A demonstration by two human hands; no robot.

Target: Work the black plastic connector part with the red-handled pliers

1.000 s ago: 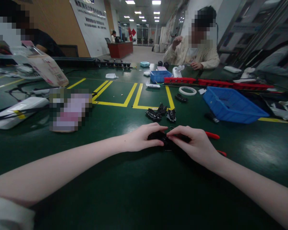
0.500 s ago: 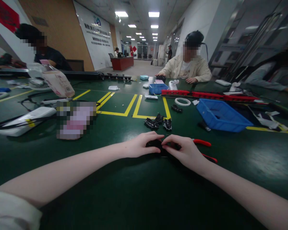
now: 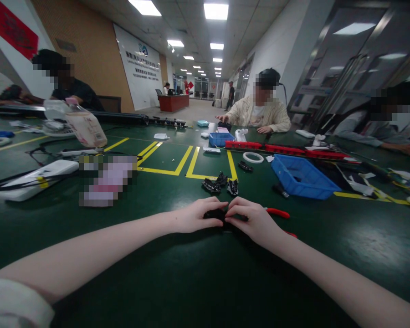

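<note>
Both hands at work just below the middle of the frame, over the dark green surface (image 3: 150, 282). Left hand (image 3: 198, 216): thumb and fingers partly open, curved around a small black part (image 3: 213, 214), holding it from its left side. Right hand (image 3: 253, 223): fingertips drawn together in a pinch on the right end of the same part; finer detail hidden by the fingers. Black part sits between the two hands, low over the surface; cannot tell whether it touches.

Red-handled tool (image 3: 278, 212) lies beside and partly behind the right hand, its head out of sight. Just beyond the hands, a close group of black pieces (image 3: 211, 185); one more black piece (image 3: 245, 166) lies farther up, near a white ring (image 3: 254, 162).

Right of centre: blue bin (image 3: 310, 189), with a long red strip (image 3: 282, 149) behind it. Left of frame: pixelated phone-like object (image 3: 105, 182), white block (image 3: 37, 180) with black cable across it, tilted bottle (image 3: 87, 127). Upper right of centre: a person in a striped shirt (image 3: 276, 114), seated across the surface.
</note>
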